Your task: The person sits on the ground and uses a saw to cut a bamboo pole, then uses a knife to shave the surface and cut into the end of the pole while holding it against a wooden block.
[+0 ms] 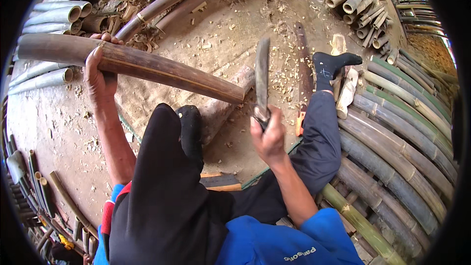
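Note:
My left hand [101, 71] grips a thick brown bamboo piece [167, 72] from below, near its far left part, with fingers wrapped over its upper edge. The bamboo slants down to the right, and its cut end lies over a wooden log [221, 113] on the ground; whether they touch I cannot tell. My right hand [270, 136] is closed round the handle of a machete [262, 71]. The blade points up and away, just right of the bamboo's end and apart from it. Part of the machete's handle is hidden by my fingers.
A saw [303, 64] with an orange handle lies right of the machete. My socked foot [326, 68] rests beyond my stretched right leg. Long bamboo poles [392, 142] lie at the right, cut bamboo pieces [351, 2] are stacked far right, and bamboo tubes [54, 17] lie far left.

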The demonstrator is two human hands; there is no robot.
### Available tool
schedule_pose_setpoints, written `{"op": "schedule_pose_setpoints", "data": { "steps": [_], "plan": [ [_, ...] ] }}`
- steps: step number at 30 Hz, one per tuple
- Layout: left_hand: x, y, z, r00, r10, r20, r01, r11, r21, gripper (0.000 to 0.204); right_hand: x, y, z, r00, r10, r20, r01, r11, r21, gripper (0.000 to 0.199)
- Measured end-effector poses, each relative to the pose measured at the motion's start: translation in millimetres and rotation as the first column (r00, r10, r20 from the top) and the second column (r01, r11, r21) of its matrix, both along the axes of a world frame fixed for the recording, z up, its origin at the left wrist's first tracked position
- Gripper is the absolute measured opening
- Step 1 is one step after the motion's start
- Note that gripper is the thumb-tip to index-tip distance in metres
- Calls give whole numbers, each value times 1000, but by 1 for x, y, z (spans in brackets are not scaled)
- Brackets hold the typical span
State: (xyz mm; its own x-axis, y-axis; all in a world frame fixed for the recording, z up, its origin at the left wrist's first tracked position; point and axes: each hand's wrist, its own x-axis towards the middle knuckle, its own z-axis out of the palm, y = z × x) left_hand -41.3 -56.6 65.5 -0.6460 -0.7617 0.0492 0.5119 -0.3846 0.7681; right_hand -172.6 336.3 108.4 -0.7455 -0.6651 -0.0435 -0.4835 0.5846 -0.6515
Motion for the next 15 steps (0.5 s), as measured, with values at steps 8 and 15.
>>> {"op": "schedule_pose_setpoints", "data": {
  "steps": [8, 15],
  "plan": [
    [-7, 13, 23, 842, 481, 242, -526, 832, 177, 51, -10, 5, -14, 987, -56, 149, 21, 973, 228, 31],
    [-14, 5, 21, 822, 454, 344, -511, 854, 94, 33, 5, 8, -17, 993, -15, -121, -15, 969, -246, 28]
  ]
}}
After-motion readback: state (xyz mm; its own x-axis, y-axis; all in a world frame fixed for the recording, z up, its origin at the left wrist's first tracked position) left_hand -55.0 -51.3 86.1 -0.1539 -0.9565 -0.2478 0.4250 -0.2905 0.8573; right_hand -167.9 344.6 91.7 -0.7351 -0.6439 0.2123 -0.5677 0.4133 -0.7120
